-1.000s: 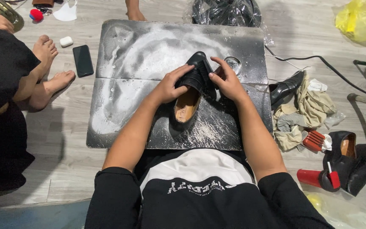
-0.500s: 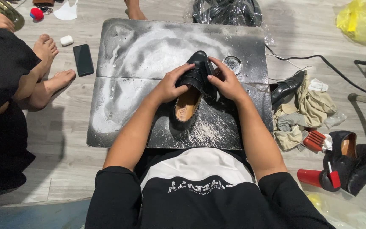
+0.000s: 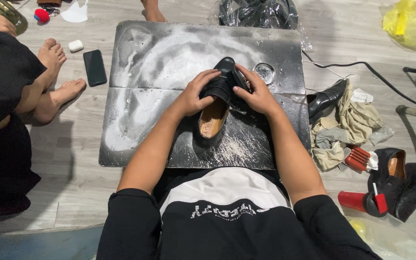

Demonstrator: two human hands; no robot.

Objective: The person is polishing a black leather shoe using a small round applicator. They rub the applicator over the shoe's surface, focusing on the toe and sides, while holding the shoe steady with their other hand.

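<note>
**Two hands grip a black shoe on a dusty board**

A black shoe [image 3: 217, 103] with a tan lining lies at the middle of a dark board [image 3: 140, 110] smeared with white powder. The left hand [image 3: 194, 95] curls around its left side. The right hand [image 3: 257, 95] clasps its right side, fingers pressed on the upper. A small round tin [image 3: 265, 72] sits just right. A phone [image 3: 95, 67] lies on the floor, left of the board.

Left hand [image 3: 194, 97] and right hand [image 3: 256, 95] curled inward (forearms converging).
</note>
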